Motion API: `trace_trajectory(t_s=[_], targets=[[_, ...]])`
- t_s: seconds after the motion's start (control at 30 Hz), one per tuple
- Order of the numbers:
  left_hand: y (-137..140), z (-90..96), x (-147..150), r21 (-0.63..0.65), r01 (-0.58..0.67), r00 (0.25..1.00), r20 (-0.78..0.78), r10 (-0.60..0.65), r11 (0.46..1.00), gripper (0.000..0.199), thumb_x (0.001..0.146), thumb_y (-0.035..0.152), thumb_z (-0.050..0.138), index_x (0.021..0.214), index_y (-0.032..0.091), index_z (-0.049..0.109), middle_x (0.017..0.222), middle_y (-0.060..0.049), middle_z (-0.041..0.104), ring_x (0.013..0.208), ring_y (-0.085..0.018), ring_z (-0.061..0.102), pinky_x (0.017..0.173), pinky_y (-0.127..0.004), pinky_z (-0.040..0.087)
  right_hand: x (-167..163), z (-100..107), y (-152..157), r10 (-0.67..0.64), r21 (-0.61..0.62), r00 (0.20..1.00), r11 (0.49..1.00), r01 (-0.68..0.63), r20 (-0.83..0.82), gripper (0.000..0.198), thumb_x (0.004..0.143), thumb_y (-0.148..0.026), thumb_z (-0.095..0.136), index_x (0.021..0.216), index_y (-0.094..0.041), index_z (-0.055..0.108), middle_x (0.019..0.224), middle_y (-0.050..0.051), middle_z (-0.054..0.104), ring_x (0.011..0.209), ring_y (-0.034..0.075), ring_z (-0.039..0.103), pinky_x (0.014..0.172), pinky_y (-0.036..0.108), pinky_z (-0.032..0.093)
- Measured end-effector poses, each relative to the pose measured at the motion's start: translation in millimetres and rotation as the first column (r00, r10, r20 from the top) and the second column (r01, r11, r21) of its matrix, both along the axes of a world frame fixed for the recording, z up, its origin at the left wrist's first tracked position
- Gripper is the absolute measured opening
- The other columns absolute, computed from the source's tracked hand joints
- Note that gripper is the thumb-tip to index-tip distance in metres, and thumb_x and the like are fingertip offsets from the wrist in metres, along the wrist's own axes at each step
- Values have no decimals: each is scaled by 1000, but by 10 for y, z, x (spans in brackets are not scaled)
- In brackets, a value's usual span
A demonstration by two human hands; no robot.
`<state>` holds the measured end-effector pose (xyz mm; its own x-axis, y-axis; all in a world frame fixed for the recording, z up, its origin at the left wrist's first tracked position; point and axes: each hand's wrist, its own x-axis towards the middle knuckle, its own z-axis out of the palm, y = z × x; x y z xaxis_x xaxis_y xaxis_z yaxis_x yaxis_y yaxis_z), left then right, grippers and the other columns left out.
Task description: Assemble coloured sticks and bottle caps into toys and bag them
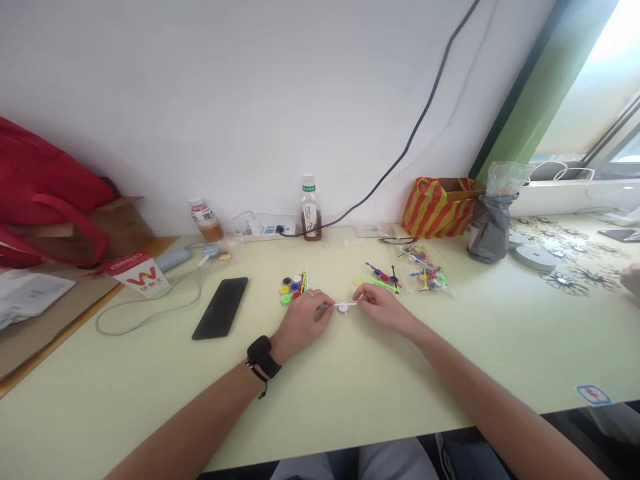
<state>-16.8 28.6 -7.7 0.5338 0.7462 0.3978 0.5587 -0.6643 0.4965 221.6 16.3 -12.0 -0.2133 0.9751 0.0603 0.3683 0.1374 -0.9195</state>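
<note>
Both my hands are at a small white plastic arrow (351,304) that lies across a white round disc (343,309) just above the table. My left hand (306,319), with a black watch on the wrist, pinches its left end. The other end is pinched between the fingers of my right hand (381,306). Close beyond my left hand are several coloured round discs (286,290) with slim coloured pieces beside them, partly covered by the fingers. Past my right hand lies a loose pile of blue, red, black and green arrows (384,275).
Clear bags of coloured parts (429,277) lie to the right. A black phone (221,308) is at the left. A drink bottle (311,208) and a power strip (273,227) stand by the wall. A striped bag (435,208) and metal flower shapes (565,280) are farther right, near another person's hand (631,280).
</note>
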Motion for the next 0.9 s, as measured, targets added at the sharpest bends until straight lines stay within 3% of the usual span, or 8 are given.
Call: trace_trajectory(t_s=[0.13, 0.27, 0.6, 0.8, 0.9], targets=[[-39, 37, 18, 36, 102, 995, -22, -102, 994, 29, 98, 16, 57, 123, 27, 67, 115, -5, 72, 109, -25, 64, 97, -43, 50, 8, -8, 3, 42, -5, 999, 999, -42, -6, 10, 80, -28, 57, 87, -21, 60, 62, -6, 48, 58, 14, 45, 57, 26, 34], [-70, 47, 56, 53, 153, 987, -50, -150, 987, 26, 97, 17, 58, 119, 28, 67, 118, -4, 73, 112, -26, 63, 97, -44, 51, 7, -47, 31, 26, 35, 1000, 999, -26, -1, 10, 82, -29, 58, 85, -20, 60, 63, -5, 49, 58, 14, 47, 57, 26, 36], [-114, 69, 115, 59, 108, 989, -107, -101, 992, 17, 94, 18, 61, 108, 26, 68, 117, -4, 72, 112, -27, 62, 97, -45, 50, -20, -98, -2, -52, 120, 985, 992, 33, 165, 6, 85, -25, 54, 87, -21, 59, 66, -3, 55, 58, 15, 51, 56, 27, 36], [-135, 93, 69, 18, 80, 997, -9, -80, 997, 34, 91, 29, 70, 125, 29, 64, 130, -5, 66, 121, -26, 60, 106, -44, 48, -54, -31, -99, -116, 205, 954, 977, 60, 277, 17, 94, -30, 53, 104, -20, 63, 75, 0, 60, 61, 16, 53, 59, 29, 39], [-131, 109, 46, -21, 10, 996, 86, -8, 1000, 36, 100, 32, 60, 135, 30, 58, 134, -5, 63, 127, -25, 56, 111, -44, 44, -55, -7, -138, -165, 253, 939, 963, 88, 303, 31, 96, -37, 55, 121, -21, 63, 91, 3, 64, 60, 15, 53, 63, 31, 43]])
